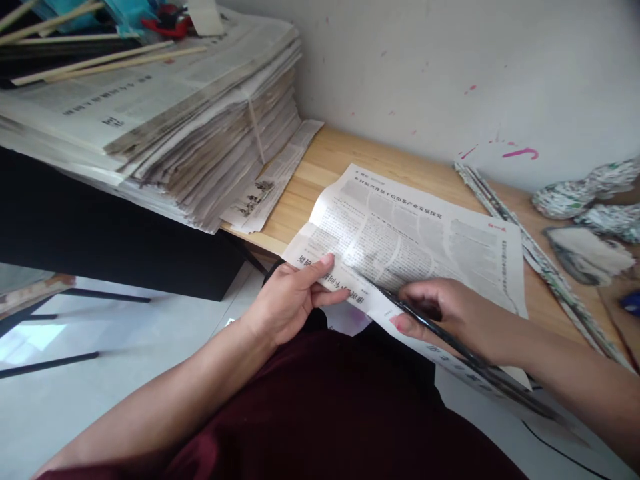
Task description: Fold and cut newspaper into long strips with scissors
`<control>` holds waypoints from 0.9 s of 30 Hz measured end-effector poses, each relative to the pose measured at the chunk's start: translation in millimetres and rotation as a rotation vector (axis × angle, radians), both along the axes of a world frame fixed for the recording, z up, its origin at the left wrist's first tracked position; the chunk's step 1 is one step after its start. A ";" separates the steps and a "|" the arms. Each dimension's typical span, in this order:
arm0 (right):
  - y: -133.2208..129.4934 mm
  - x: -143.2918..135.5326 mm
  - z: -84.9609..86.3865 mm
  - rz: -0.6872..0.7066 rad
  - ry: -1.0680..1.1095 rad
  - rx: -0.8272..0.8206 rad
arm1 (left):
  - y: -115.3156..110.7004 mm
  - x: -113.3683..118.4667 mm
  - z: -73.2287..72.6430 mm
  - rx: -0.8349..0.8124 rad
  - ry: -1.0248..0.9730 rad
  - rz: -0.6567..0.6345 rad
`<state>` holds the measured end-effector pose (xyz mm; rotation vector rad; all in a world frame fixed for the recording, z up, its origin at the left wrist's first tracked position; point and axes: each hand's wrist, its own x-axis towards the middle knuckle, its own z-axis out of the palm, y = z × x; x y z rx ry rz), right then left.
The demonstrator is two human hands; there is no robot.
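A newspaper sheet (415, 233) lies on the wooden table, its near strip folded along a crease and hanging over the front edge. My left hand (300, 293) pinches the left end of that strip between thumb and fingers. Across the sheet, my right hand (445, 317) is closed round a long, thin dark tool (425, 321). The tool lies along the crease, its narrow left end pointing toward my left hand. Its exact kind is unclear, and its right end blurs under my right forearm.
A thick tied stack of newspapers (215, 140) stands at the left, with wooden sticks (110, 61) on top. Beside it lie newspaper strips (275, 183). On the right are rolled paper rods (540, 260), wrapped paper shapes (570, 190) and a stained cloth (590, 253). A wall (450, 73) backs the table.
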<state>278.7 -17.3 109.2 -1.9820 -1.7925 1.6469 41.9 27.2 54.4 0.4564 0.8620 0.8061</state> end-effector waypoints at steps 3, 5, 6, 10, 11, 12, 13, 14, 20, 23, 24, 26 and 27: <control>4.5 -3.2 2.7 0.019 0.023 -0.022 | -1.9 0.5 0.7 0.012 -0.011 -0.005; 5.7 -4.3 3.4 0.014 0.033 -0.028 | -1.5 -0.4 1.7 0.011 -0.007 -0.005; 5.7 -4.6 3.4 0.010 0.035 -0.030 | -1.0 -1.0 2.1 0.010 -0.006 -0.008; 4.2 -3.7 0.9 0.017 0.055 -0.013 | 0.6 -3.1 2.2 0.015 -0.014 -0.006; 3.9 -3.2 0.1 0.024 0.059 -0.013 | 0.7 -3.5 1.8 0.017 -0.016 -0.004; 3.9 -2.6 -0.6 0.028 0.058 -0.008 | 0.7 -3.7 1.5 0.018 -0.017 -0.002; 4.1 -2.0 -1.1 0.033 0.050 0.002 | 0.7 -3.9 1.3 0.018 -0.017 -0.002; 4.4 -1.4 -1.4 0.038 0.036 0.015 | 0.6 -4.0 1.3 0.017 -0.018 -0.004; 5.7 -2.1 0.7 0.054 0.017 0.038 | 1.0 -5.2 3.0 0.022 -0.009 -0.019; 3.6 -2.7 0.3 0.024 0.019 0.070 | 1.6 -5.9 3.3 0.024 -0.022 -0.022; 2.8 -2.7 0.0 0.015 0.019 0.073 | 1.7 -5.8 3.4 0.022 -0.030 -0.020; 1.9 -2.7 -0.3 0.005 0.034 0.054 | 1.0 -5.2 3.9 0.009 -0.040 -0.017; 2.1 -3.0 0.1 0.006 0.045 0.035 | 0.2 -4.7 4.3 0.001 -0.040 -0.020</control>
